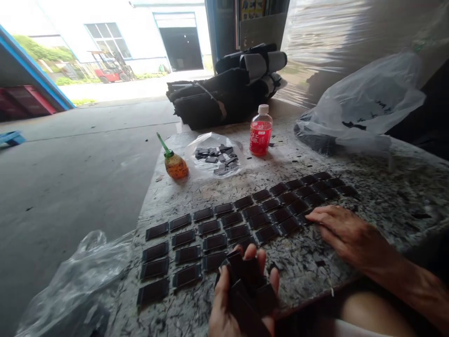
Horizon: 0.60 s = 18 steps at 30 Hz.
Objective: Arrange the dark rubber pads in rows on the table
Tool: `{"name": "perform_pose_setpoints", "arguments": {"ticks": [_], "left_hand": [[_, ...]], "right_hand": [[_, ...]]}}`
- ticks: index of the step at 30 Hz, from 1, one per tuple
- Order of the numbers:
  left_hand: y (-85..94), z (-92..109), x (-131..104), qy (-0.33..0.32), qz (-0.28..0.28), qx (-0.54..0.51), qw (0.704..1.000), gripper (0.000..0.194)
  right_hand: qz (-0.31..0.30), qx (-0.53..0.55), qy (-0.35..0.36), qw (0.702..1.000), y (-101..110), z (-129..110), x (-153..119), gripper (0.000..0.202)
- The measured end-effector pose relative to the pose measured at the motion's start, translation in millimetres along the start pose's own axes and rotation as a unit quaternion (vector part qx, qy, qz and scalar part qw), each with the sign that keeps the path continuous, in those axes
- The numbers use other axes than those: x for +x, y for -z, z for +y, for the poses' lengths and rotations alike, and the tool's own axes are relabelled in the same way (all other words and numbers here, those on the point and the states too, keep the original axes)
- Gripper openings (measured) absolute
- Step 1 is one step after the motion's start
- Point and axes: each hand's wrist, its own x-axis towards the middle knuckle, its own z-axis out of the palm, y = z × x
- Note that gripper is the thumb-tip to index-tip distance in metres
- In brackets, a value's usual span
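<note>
At six o'clock on the speckled stone table (368, 178), my left hand (242, 299) lay palm up, fingers half curled around a loose stack of dark rectangular pieces (247, 285). My right hand (345, 231), toward four o'clock, was spread nearly flat, palm down, fingertips touching the near end of the rows of dark pieces (245, 215) laid across the table, forearm angling in from the lower right.
</note>
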Motion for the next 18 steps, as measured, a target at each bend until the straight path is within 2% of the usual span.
{"name": "perform_pose_setpoints", "arguments": {"ticks": [4, 6, 8, 10, 13, 18], "left_hand": [[4.6, -3.3, 0.4, 0.041, -0.041, -0.041, 0.997, 0.031], [5.9, -3.9, 0.8, 0.048, -0.047, -0.029, 0.997, 0.030], [6.1, -5.2, 0.9, 0.045, -0.042, -0.002, 0.998, 0.031], [5.4, -6.8, 0.6, 0.041, -0.031, 0.016, 0.999, 0.030], [4.1, -7.3, -0.3, 0.052, -0.020, 0.036, 0.998, 0.027], [-0.7, -1.7, 0.1, 0.068, -0.039, 0.062, 0.995, 0.027]], "right_hand": [[-0.020, 0.068, 0.021, 0.997, 8.7, -44.1, 15.0, 0.015], [-0.059, 0.150, 0.036, 0.986, 8.4, -71.7, 21.6, 0.014], [-0.109, 0.220, 0.018, 0.969, 4.0, -95.3, 27.0, 0.013], [-0.149, 0.239, -0.028, 0.959, -2.6, -112.1, 30.9, 0.008], [-0.171, 0.225, -0.074, 0.957, -11.6, -125.3, 34.9, 0.004], [-0.162, 0.234, -0.121, 0.951, -16.3, -126.9, 38.8, 0.004]]}}
